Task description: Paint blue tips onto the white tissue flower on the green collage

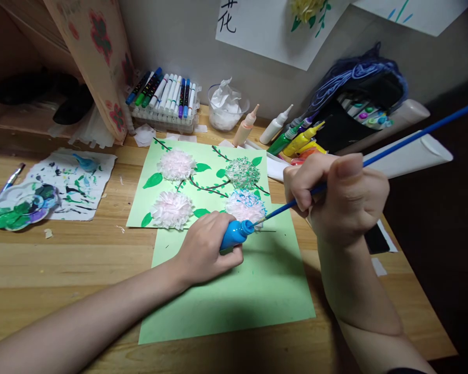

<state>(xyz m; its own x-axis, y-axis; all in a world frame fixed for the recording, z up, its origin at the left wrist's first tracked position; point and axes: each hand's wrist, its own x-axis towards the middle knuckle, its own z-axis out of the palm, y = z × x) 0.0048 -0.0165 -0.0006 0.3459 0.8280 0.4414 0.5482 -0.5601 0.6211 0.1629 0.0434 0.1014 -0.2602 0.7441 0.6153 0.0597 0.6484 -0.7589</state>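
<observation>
My left hand (208, 246) is wrapped round a blue paint bottle (234, 236), tilted so its uncapped mouth points right. In my right hand (337, 195) is a long blue paintbrush (417, 132), its tip at the bottle's mouth. Just behind them lies a light green sheet (210, 195) bearing several tissue-paper flowers, painted leaves and dark stems. The lower right flower (245, 205) has blue on its upper petals; the upper right flower (242, 173) is speckled green. Two others, pale pink, are on the left. A second green sheet (226, 301) lies partly under the first.
A paint palette (17, 208) and a stained paper towel (81, 195) with a blue nozzle cap (85, 162) are on the left. Behind stand a marker case (164, 119), a plastic bowl (228, 111) of tissue, and several paint bottles (276, 124). A black bag (347, 119) stands back right.
</observation>
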